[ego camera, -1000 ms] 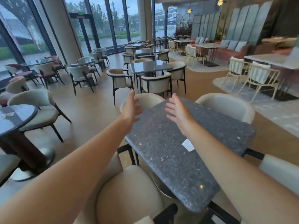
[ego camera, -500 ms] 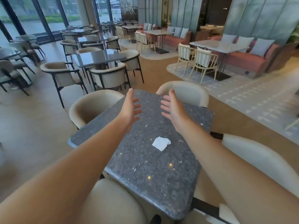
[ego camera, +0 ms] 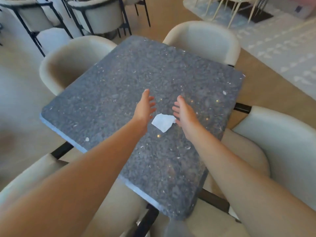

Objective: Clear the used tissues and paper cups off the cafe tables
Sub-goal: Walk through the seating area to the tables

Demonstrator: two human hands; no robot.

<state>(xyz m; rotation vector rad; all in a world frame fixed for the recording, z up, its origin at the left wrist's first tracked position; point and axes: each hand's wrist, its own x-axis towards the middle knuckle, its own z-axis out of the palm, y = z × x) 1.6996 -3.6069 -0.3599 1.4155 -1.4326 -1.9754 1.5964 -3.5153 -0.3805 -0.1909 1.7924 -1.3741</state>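
A crumpled white tissue (ego camera: 163, 122) lies near the middle of a dark speckled stone table (ego camera: 119, 79). Both my arms reach out over the tabletop. My left hand (ego camera: 144, 106) hovers just left of the tissue, fingers straight and spread, holding nothing. My right hand (ego camera: 183, 111) hovers just right of the tissue, fingers relaxed and empty, its lower edge overlapping the tissue's right corner. I cannot tell whether either hand touches the tissue. No paper cup is in view.
Cream upholstered chairs surround the table: one at far left (ego camera: 68, 60), one at far right (ego camera: 205, 40), one at right (ego camera: 277, 144), one at near left (ego camera: 34, 177). More chairs (ego camera: 95, 16) stand behind. A pale patterned rug (ego camera: 282, 41) covers the floor at upper right.
My view has tilted down and closer to the table. Both hands have dropped from above the far part of the table to either side of the tissue.
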